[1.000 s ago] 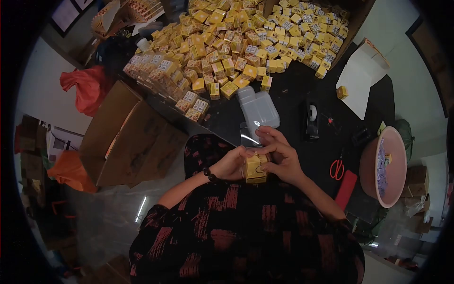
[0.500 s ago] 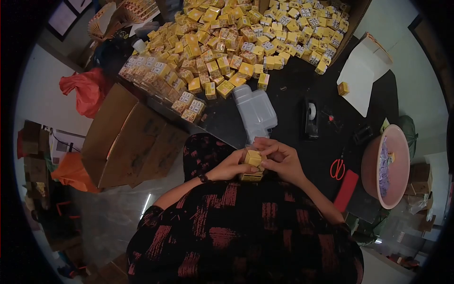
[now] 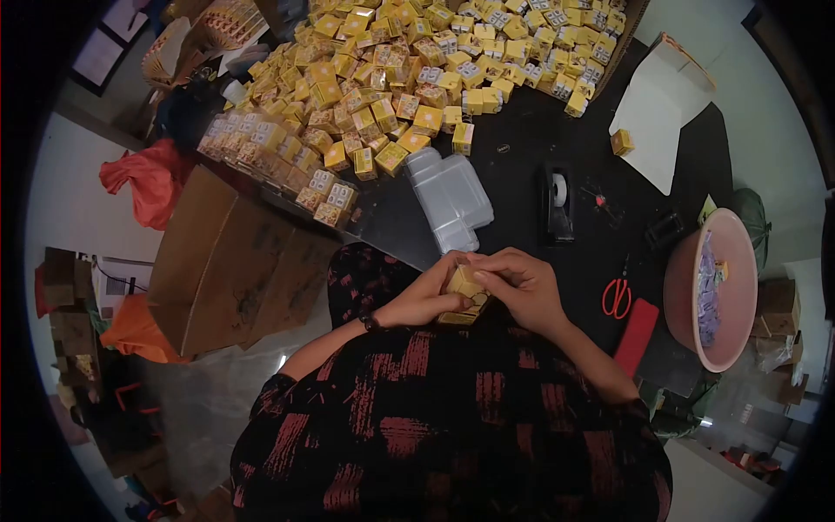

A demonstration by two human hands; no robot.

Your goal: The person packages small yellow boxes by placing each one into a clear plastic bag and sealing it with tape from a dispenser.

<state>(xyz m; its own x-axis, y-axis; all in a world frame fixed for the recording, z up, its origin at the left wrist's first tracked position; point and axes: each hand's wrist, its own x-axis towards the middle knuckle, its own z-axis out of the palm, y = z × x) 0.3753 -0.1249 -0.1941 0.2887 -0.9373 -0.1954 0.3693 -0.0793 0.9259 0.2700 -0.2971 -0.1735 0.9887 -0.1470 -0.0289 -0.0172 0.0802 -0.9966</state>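
Close to my body, a small yellow box (image 3: 465, 279) sits between both hands, with more yellow box surface showing just below it. My left hand (image 3: 426, 301) is closed around its left side, the thumb lying across the front. My right hand (image 3: 527, 289) is closed too, thumb and fingers pinching at the upper right of the box. Some fingertips are hidden behind it. Just beyond the hands, clear plastic trays (image 3: 448, 196) lie on the black table (image 3: 522, 187).
A large heap of yellow boxes (image 3: 374, 83) covers the far table, with packed boxes (image 3: 326, 196) at its left edge. To the right are a tape dispenser (image 3: 557, 204), red-handled scissors (image 3: 617, 297), a red case (image 3: 637, 337) and a pink basin (image 3: 731, 296). An open carton (image 3: 226, 270) stands left.
The yellow box has tilted in my hands. My right hand's fingers have drawn in and curled near its top. The surroundings have shifted slightly in view.
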